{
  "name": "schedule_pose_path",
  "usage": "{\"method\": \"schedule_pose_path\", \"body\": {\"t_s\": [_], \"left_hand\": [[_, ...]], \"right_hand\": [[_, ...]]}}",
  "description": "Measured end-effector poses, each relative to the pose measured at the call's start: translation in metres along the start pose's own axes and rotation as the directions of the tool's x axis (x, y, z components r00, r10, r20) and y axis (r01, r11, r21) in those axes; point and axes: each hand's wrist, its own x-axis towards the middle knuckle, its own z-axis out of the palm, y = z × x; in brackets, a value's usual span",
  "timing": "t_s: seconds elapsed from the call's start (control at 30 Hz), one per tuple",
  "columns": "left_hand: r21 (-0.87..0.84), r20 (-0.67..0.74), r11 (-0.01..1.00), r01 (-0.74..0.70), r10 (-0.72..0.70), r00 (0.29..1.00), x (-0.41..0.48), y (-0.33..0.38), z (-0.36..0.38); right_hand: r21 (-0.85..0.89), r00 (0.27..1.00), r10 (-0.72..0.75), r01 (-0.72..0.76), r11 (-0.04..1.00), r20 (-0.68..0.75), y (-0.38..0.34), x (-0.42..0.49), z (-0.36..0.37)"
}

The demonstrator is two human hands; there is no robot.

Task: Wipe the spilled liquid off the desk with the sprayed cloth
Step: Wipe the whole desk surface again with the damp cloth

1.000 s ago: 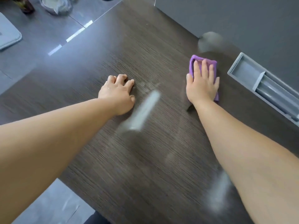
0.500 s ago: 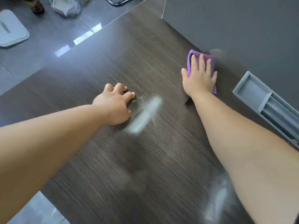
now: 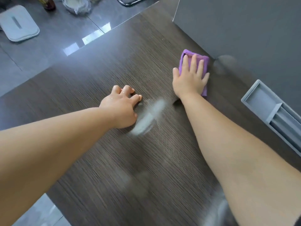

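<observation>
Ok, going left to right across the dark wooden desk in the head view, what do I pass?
Left hand → pale whitish streak → right hand pressing flat on the folded purple cloth → grey recessed plastic tray.

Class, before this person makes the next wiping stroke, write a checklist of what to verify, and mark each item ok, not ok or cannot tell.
1. Cloth under control: ok. The right hand presses flat on the purple cloth.
2. Cloth on the desk: ok, it lies flat on the wood.
3. Room ahead: not ok. The cloth sits close to the grey panel, so the stroke should probably come back.
4. Left hand out of the path: not ok, it rests right beside the pale streak.
5. Streak is liquid: cannot tell; it may be glare.
</observation>
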Motion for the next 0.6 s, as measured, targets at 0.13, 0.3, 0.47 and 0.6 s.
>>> {"method": "schedule_pose_path", "body": {"t_s": [0.13,0.3,0.47,0.6], "left_hand": [[0.01,0.006,1.0,-0.013,0.013,1.0,0.0,0.0,0.0],[0.003,-0.002,1.0,-0.016,0.016,1.0,-0.001,-0.002,0.003],[-0.007,0.0,1.0,-0.012,0.012,1.0,-0.001,-0.003,0.003],[-0.067,0.006,0.998,-0.02,0.021,1.0,0.0,-0.002,0.002]], "right_hand": [[-0.004,0.839,-0.544,0.544,0.839,0.024,-0.006,-0.041,0.008],[-0.013,0.959,-0.282,0.283,0.959,0.037,0.019,0.029,-0.004],[0.009,0.994,-0.098,0.098,0.995,-0.041,-0.024,0.001,0.008],[0.019,0.795,-0.606,0.606,0.795,-0.014,-0.005,-0.07,0.013]]}}
